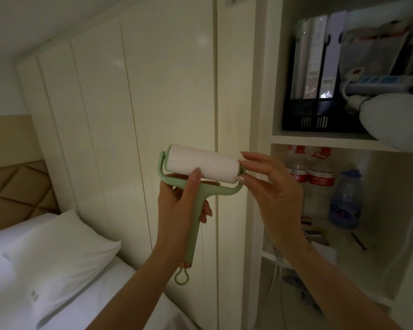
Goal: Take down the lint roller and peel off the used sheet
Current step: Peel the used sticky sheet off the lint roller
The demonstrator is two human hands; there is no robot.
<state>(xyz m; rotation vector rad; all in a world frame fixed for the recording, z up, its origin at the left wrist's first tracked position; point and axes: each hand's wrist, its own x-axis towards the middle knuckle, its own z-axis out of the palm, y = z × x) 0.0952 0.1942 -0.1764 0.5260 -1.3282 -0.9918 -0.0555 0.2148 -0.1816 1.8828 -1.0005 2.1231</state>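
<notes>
Lint roller (202, 166) handle points down, its roll lying crosswise.

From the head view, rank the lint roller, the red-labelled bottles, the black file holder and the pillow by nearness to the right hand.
From the right hand:
1. lint roller, at its fingertips.
2. red-labelled bottles, just right, lower shelf.
3. black file holder, upper shelf.
4. pillow, far lower left.

wall hook (234, 0) cropped, bottle labels (320, 178) blurred

green lint roller (196, 186), white sheet (202, 166), tan quilted headboard (14, 189)
</notes>
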